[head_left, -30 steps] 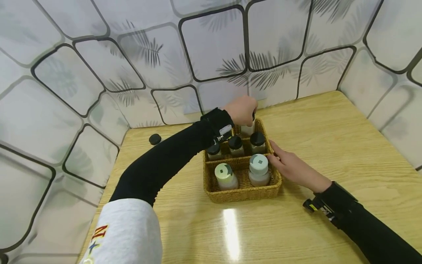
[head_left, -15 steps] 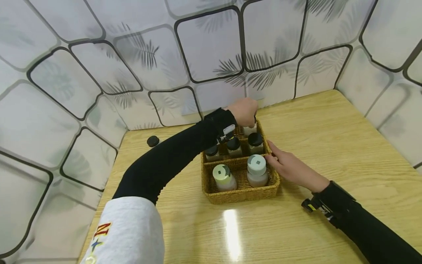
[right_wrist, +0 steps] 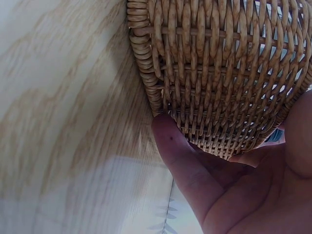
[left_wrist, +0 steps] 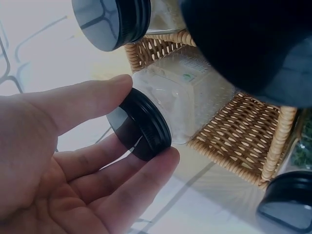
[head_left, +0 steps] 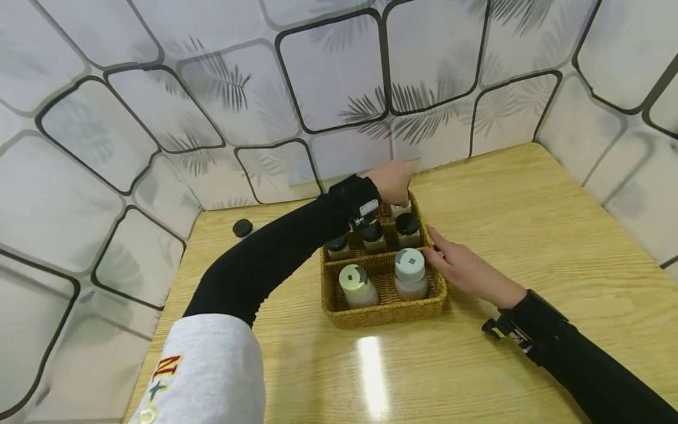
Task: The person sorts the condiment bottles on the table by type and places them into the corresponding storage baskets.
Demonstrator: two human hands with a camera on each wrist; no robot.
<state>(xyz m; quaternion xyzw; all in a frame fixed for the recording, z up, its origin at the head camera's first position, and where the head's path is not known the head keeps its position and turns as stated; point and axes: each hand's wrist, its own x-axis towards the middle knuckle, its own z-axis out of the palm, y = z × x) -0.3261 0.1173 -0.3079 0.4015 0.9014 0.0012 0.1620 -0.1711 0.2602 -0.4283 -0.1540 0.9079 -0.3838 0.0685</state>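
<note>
My left hand [head_left: 391, 179] reaches over the back of a wicker basket [head_left: 389, 316]. In the left wrist view, its thumb and fingertips pinch the black lid [left_wrist: 141, 124] of a clear squarish jar [left_wrist: 178, 100] with pale contents. That jar stands in the basket's back compartment; the hand hides most of it in the head view. On the basket's right side, my right hand [head_left: 471, 271] grips the wall. Seen from the right wrist, a finger lies along the bottom edge of the woven side [right_wrist: 204, 68] and the thumb is up by the opposite edge.
Black-lidded jars [head_left: 408, 231] line the middle compartment. A jar with a yellow-green lid [head_left: 360, 287] and one with a mint lid [head_left: 410, 277] stand in front. Another black-lidded container [head_left: 242, 228] is at the table's back left. A patterned wall covering [head_left: 339, 76] borders the table.
My left hand has lowered slightly with the jar, of which less shows beneath it. The right hand stays on the basket; the head view has shifted a little.
</note>
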